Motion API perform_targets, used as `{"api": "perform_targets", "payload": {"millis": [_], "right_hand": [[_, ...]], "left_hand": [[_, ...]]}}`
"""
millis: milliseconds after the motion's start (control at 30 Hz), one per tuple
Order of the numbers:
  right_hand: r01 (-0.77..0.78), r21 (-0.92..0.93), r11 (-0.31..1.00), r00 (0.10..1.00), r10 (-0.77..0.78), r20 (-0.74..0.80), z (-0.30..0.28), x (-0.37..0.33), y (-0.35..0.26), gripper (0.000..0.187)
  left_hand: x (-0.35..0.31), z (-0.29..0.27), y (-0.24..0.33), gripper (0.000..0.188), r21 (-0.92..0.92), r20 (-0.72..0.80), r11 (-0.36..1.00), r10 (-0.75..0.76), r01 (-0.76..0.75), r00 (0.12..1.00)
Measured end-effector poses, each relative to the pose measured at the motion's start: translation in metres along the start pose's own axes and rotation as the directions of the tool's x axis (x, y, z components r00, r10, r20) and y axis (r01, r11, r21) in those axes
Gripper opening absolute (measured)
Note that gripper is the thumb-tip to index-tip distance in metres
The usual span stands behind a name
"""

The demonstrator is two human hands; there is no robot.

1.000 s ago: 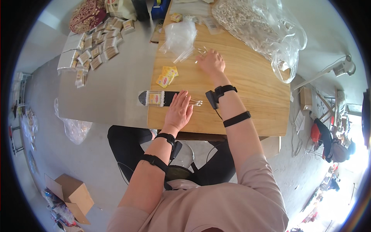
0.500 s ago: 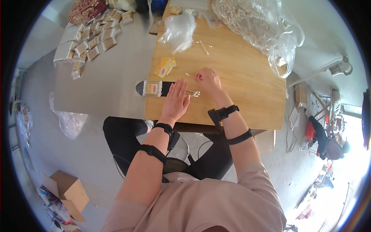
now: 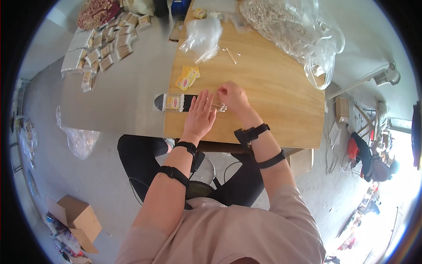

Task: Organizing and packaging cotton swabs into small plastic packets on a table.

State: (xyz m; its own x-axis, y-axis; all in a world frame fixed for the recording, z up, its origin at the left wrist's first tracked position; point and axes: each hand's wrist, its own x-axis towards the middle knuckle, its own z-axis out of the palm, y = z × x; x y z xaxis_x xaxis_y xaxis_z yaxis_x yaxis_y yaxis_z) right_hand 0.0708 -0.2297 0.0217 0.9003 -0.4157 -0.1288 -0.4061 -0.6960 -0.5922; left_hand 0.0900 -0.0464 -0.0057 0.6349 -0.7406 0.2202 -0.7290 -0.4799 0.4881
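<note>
Nearest the camera, a pale pink fabric top fills the lower edge, and two bare forearms with black straps at wrist and forearm reach up over the near edge of the smooth, light wooden desk [image 3: 281,105]. The left hand [image 3: 200,118] lies flat, palm down, its fingers [image 3: 203,100] straight and slightly spread, pressing on a row of thin pale sticks with white tips [image 3: 216,104] laid side by side on a long dark flat strip [image 3: 187,102]. The strip juts past the desk's left edge, where a bundle of the same sticks wrapped in a white band [image 3: 172,102] sits on it. The right hand [image 3: 232,97] is loosely curled just right of the row, its fingertips drawn together at the sticks' ends; whether they pinch one is too small to tell. Just beyond lie two small yellow paper labels [image 3: 187,78], then a crumpled clear plastic bag [image 3: 203,35] with a few loose sticks [image 3: 230,53] beside it. At the far right corner a large clear plastic sack of pale small pieces [image 3: 290,24] sags over the desk edge; its contents are blurred. To the far left, rows of small flat packets [image 3: 105,46] lie on a grey surface, their detail indistinct. A brown cardboard box [image 3: 77,215] sits on the floor, lower left.
</note>
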Motion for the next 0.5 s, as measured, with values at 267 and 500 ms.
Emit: {"api": "perform_targets", "payload": {"millis": [267, 500], "right_hand": [[-0.087, -0.24, 0.967, 0.922, -0.013, -0.386, -0.03, 0.096, 0.033, 0.032], [0.009, -0.256, 0.967, 0.984, -0.054, -0.171, -0.032, 0.089, 0.045, 0.014]], "left_hand": [[-0.001, 0.0, 0.001, 0.054, -0.012, -0.002, 0.999, 0.045, -0.045, 0.999], [-0.003, 0.002, -0.001, 0.047, -0.074, -0.06, 0.993, 0.084, -0.089, 0.995]]}}
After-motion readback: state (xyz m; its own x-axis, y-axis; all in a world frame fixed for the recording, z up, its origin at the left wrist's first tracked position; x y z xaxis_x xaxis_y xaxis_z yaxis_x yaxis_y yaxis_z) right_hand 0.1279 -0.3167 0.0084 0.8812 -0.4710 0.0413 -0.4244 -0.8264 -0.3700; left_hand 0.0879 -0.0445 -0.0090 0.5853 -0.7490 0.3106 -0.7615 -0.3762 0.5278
